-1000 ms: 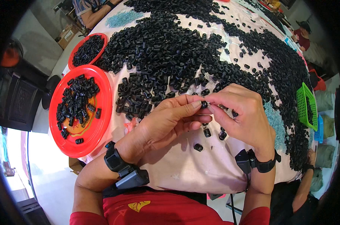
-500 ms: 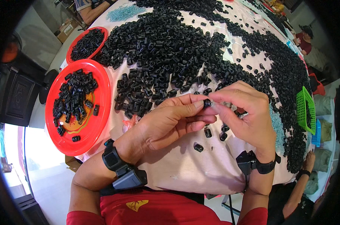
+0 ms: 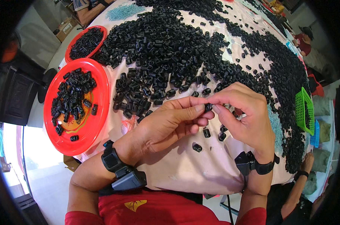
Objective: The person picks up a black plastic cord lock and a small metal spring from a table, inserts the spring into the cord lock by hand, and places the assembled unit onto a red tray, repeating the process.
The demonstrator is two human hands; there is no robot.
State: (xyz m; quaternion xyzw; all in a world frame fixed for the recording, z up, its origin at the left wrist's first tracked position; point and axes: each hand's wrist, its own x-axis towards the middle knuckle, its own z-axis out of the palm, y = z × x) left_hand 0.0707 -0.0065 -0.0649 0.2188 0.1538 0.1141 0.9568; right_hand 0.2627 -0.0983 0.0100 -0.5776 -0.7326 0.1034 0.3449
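Near the table's front, my left hand pinches a small black plastic cord lock between thumb and forefinger, its other fingers curled below. My right hand closes thumb and forefinger on the same piece from the other side. Whether a smaller part sits between the right fingertips is hidden. Several loose cord locks lie on the cloth just below, one of them a black piece closest to me. Beyond my hands spreads a big heap of black plastic pieces.
At the left a red plate carries assembled-looking black pieces; behind it a red bowl holds slim black parts. Pale blue small parts lie at right, more far off. A green basket and a co-worker's arm are at right.
My right fingertips have closed in on the cord lock, now touching it beside my left thumb. The view has shifted slightly; the plates and heap are unchanged.
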